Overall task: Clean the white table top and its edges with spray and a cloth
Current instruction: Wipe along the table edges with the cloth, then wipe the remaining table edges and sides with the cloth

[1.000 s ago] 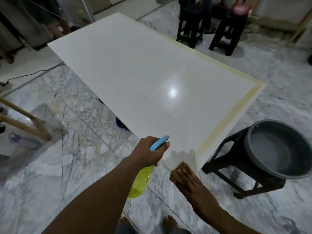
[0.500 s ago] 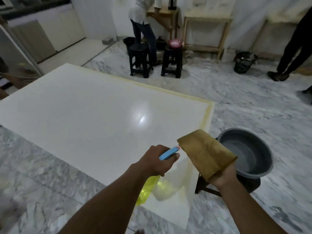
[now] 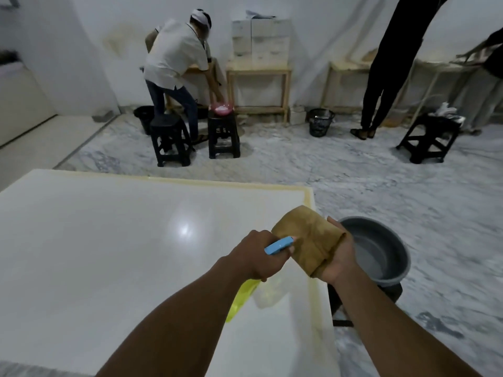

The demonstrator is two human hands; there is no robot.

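The white table top (image 3: 95, 254) fills the lower left of the frame, glossy, with a yellowish band along its far and right edges. Grey marbled floor (image 3: 408, 191) spreads beyond it. At upper middle a person in a white shirt (image 3: 174, 55) bends over a pink bowl (image 3: 221, 108) on a black stool; another in black (image 3: 386, 63) stands at upper right. Just right of the table's corner, a grey basin (image 3: 381, 240) sits on a dark stool (image 3: 337, 308). Over the table's right edge the hands are close together. The right hand (image 3: 340, 259) holds a folded brown cloth (image 3: 307, 238) draped across its fingers. The left hand (image 3: 255, 257) grips a yellow spray bottle (image 3: 242, 295), its blue head just beside the cloth.
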